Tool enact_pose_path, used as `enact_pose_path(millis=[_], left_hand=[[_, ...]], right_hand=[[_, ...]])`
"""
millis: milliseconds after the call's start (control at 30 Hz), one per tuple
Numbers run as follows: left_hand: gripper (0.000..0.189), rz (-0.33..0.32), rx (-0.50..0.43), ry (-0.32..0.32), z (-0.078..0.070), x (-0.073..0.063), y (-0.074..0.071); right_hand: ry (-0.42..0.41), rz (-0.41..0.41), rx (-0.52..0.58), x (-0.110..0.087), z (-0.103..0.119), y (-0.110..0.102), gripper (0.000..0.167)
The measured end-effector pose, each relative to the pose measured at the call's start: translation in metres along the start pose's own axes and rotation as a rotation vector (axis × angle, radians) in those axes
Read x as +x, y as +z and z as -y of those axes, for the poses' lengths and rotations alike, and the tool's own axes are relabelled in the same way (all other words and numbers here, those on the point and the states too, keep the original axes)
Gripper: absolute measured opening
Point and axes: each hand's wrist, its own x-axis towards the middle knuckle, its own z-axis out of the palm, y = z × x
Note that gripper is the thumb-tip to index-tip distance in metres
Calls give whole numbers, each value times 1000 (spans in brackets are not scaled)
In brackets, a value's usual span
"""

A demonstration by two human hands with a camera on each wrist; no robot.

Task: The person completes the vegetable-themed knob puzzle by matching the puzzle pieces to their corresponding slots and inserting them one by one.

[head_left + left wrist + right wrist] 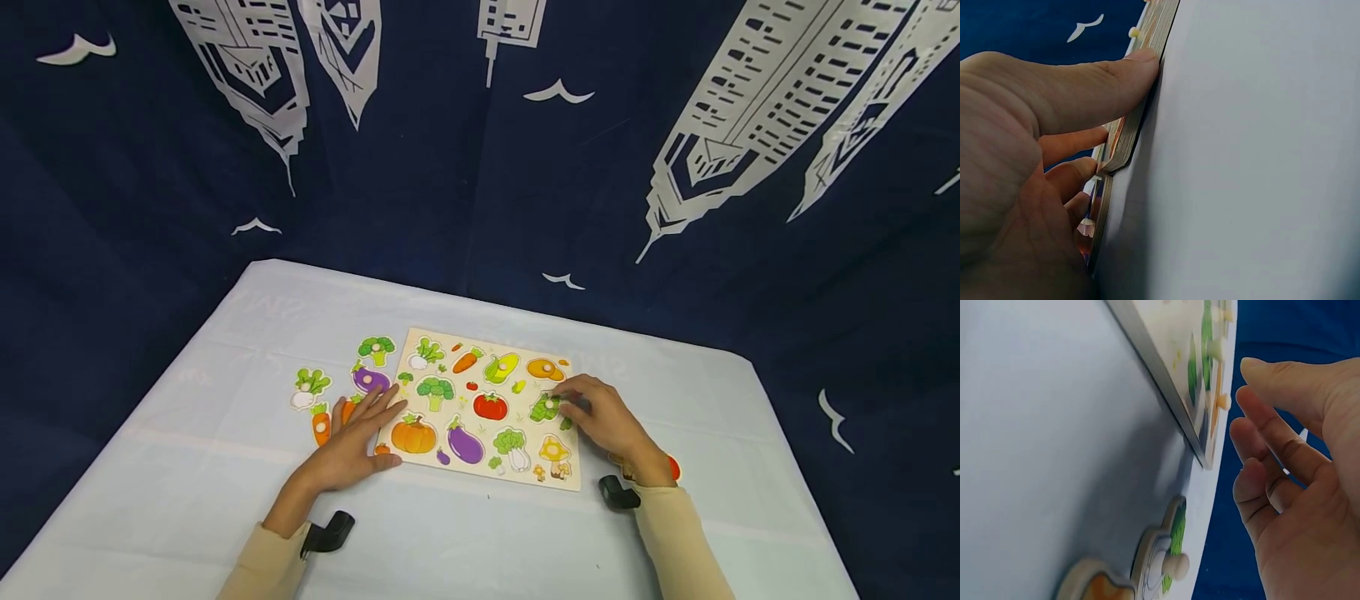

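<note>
Green piece [542,410] at nine o'clock from right hand [606,418], the nearer — fingers narrowly parted, empty; left hand [351,450] straight-fingered on puzzle board [528,427].

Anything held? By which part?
Nothing is held: the right hand is empty near the knobbed green piece; the left hand only touches the near-left corner of the puzzle board.
</note>
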Motion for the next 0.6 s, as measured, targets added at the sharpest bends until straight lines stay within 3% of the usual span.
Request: enact_pose_path(millis=[600], left_hand=[[78,-3,1,2,2,0,0]], right_hand=[[43,-61,-37,-12,-14,-11,22]])
